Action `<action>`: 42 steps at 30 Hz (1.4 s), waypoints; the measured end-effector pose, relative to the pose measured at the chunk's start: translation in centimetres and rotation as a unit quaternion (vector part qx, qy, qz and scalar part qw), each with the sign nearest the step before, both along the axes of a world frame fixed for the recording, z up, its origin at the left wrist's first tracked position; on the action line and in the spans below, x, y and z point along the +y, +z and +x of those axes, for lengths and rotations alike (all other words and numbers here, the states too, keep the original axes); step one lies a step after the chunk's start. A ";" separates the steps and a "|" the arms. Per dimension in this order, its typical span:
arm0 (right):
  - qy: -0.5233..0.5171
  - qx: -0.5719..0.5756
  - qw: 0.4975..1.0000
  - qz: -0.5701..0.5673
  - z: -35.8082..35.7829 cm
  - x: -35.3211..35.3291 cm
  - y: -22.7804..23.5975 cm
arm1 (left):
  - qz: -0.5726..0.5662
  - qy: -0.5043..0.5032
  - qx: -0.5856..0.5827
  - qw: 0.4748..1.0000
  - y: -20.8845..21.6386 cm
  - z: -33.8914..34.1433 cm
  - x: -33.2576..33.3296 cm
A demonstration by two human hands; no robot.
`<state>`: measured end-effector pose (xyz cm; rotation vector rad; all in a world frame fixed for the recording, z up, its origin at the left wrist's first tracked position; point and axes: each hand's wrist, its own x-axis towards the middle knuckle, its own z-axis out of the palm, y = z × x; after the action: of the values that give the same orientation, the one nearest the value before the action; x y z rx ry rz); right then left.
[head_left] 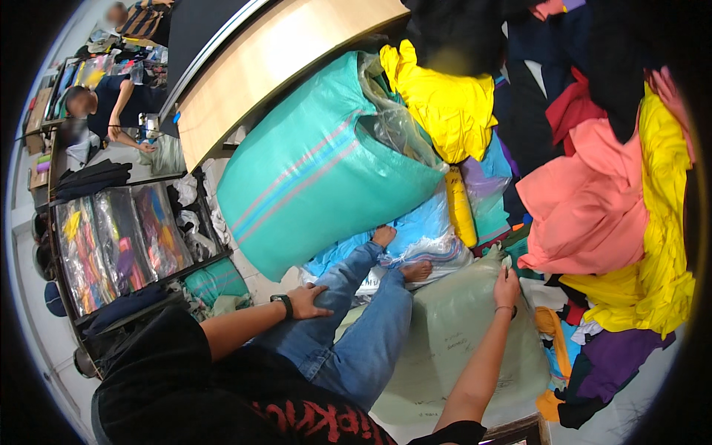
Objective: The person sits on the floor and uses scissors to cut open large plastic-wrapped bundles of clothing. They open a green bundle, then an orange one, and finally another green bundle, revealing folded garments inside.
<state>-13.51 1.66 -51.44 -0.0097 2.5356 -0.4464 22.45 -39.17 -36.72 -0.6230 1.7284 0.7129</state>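
My left hand (310, 301) lies with its fingers stretched out on the thigh of my blue jeans (304, 326), a dark watch on its wrist. Over at the right, my right hand (507, 289) is closed at the upper edge of a pale green sack (445, 341). A small whitish tip pokes out above its fingers, too small to name. The sack lies beside my legs, with handwriting on its side. My bare feet rest on a white bag with light blue contents (415, 230). Beyond them bulges a big teal woven sack (297, 163) with a clear liner at its mouth.
Yellow cloth (452, 104) hangs by the teal sack's mouth. Salmon-pink cloth (586, 208) and more yellow fabric are heaped at right, with purple and orange pieces (615, 363) below. A wooden tabletop (274, 67) stands at the back. Left, bagged colourful pieces (119, 245); a person works farther off.
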 end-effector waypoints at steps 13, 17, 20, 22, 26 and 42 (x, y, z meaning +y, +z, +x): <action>-0.117 0.030 0.982 -0.146 4.9 19.4 6.5 | -0.112 0.011 -0.002 0.994 2.3 -0.2 11.8; -0.147 0.089 0.985 -0.003 3.0 26.7 5.6 | -0.130 0.040 0.035 0.990 2.3 -1.4 12.8; -0.089 0.158 0.967 0.179 2.4 26.9 2.1 | -0.161 0.023 0.047 0.986 1.9 -3.1 16.2; -0.078 0.228 0.953 0.182 3.0 25.3 -0.2 | -0.199 -0.048 0.050 0.978 2.2 -3.7 19.2; -0.106 0.178 0.950 0.233 3.3 23.4 -0.7 | -0.219 -0.124 0.065 0.966 3.1 -4.5 22.1; -0.038 0.237 0.938 0.252 2.0 24.7 -4.3 | -0.144 0.074 -0.041 0.986 -6.4 5.1 30.4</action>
<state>-11.53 26.39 -55.77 0.1940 3.0615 0.2226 27.55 -8.75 -43.08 -0.9762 1.7348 0.5337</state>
